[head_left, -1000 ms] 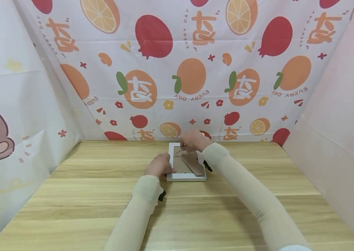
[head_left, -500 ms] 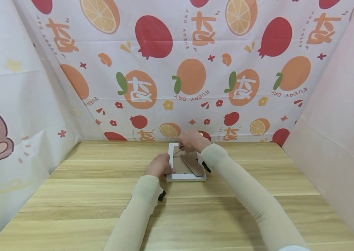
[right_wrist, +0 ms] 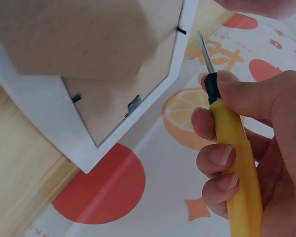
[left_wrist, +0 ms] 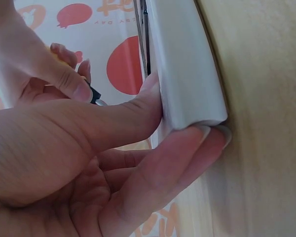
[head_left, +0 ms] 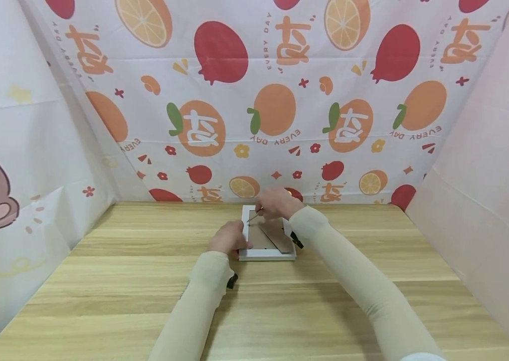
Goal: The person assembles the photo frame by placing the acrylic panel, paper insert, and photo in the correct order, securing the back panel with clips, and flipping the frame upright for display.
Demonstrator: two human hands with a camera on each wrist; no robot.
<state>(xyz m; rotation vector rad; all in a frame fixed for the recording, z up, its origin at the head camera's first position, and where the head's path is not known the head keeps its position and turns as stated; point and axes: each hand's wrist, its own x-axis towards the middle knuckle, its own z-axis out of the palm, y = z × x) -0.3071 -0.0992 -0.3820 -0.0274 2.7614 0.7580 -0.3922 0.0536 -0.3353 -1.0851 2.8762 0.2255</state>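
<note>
A white picture frame point(head_left: 267, 254) lies back side up on the table, its brown backing board point(right_wrist: 108, 106) showing. My left hand point(head_left: 228, 238) pinches the frame's left edge near the close corner, the thumb on top and fingertips against the outer side, as the left wrist view shows. Above the far part of the frame, my right hand point(head_left: 278, 201) grips a yellow-handled screwdriver point(right_wrist: 232, 128) with a black collar. Its metal shaft points toward the left rim; whether the tip touches a tab is unclear. The brown stand leg point(head_left: 277, 235) slants across the backing.
Small black tabs point(right_wrist: 181, 30) sit along the inner rim, and a metal hanger point(right_wrist: 133, 105) is fixed at one end of the backing. The wooden table point(head_left: 146, 281) meets a fruit-printed cloth point(head_left: 254, 65) just behind the frame. White cloth hangs at both sides.
The right hand has shifted slightly left, and the screwdriver tip with it, closer to the frame's left rim. The left hand and the frame stay where they were.
</note>
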